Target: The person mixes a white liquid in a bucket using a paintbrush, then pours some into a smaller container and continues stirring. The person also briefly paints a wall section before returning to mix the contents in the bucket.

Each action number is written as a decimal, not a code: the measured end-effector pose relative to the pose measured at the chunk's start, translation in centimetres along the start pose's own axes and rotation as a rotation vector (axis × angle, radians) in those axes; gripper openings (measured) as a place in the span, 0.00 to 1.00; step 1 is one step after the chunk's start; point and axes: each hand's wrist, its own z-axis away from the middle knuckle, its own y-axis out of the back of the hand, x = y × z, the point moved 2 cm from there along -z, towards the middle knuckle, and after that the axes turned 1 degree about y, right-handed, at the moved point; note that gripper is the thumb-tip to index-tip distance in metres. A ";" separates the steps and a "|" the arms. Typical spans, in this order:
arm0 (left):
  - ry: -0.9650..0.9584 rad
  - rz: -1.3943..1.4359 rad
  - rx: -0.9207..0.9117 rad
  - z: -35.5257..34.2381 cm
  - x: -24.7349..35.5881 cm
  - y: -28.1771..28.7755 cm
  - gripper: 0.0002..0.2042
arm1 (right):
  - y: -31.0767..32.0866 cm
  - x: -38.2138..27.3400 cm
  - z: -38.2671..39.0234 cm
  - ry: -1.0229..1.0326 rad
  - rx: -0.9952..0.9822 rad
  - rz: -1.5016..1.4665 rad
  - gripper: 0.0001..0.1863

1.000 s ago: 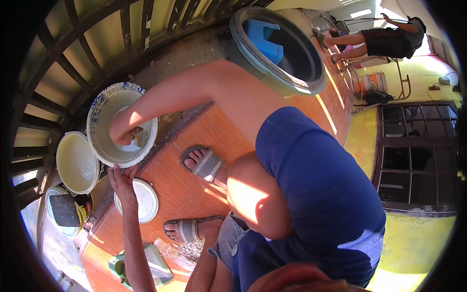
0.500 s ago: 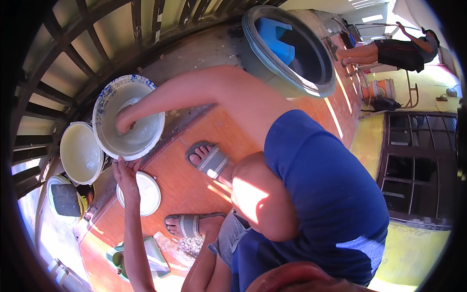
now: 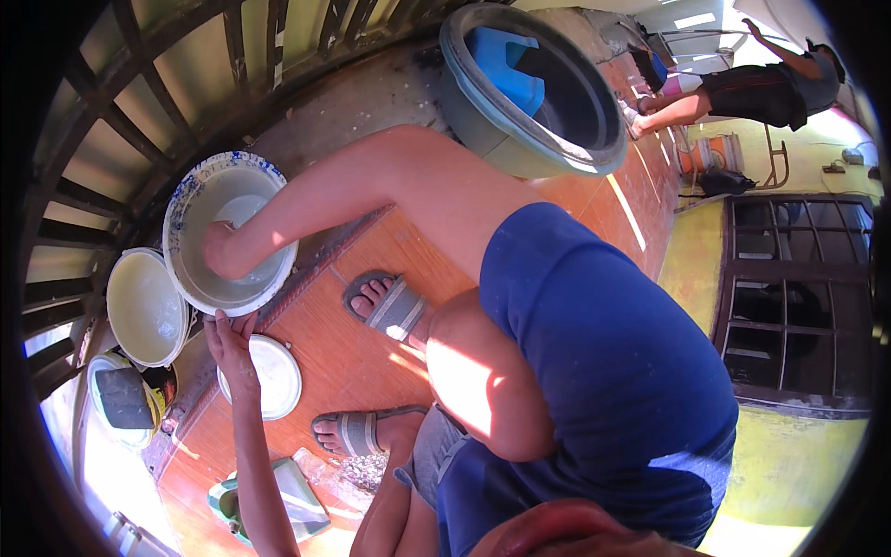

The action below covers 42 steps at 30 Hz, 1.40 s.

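Observation:
My right hand [image 3: 223, 249] reaches down inside a white bucket [image 3: 173, 243] with blue specks along its rim. The inside of the bucket is coated in a pale, wet-looking film, and my right fingers are hidden. On the near side, my left hand [image 3: 232, 345] grips the bucket's rim, fingertips pressed against it. Close to that hand, a round white lid [image 3: 277, 379] lies on the orange tiles. A second, cream-coloured bucket [image 3: 147, 311] stands left of the speckled one, its inner wall smeared.
A large dark tub [image 3: 580, 156] holding a blue plastic piece [image 3: 506, 72] stands at the far side. Metal railings [image 3: 139, 111] run along the left. A green dustpan [image 3: 288, 497] and a container with a grey block [image 3: 121, 397] sit nearer. Another person [image 3: 752, 93] stands at far right.
My right hand has moved within the bucket, toward its left, near side. The left hand stays at the rim. The view has shifted slightly, and the other person has changed stance.

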 end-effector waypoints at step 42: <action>-0.033 -0.132 -0.060 -0.2 0.4 0.7 0.14 | 0.6 0.2 3.8 0.178 -0.257 -0.012 0.13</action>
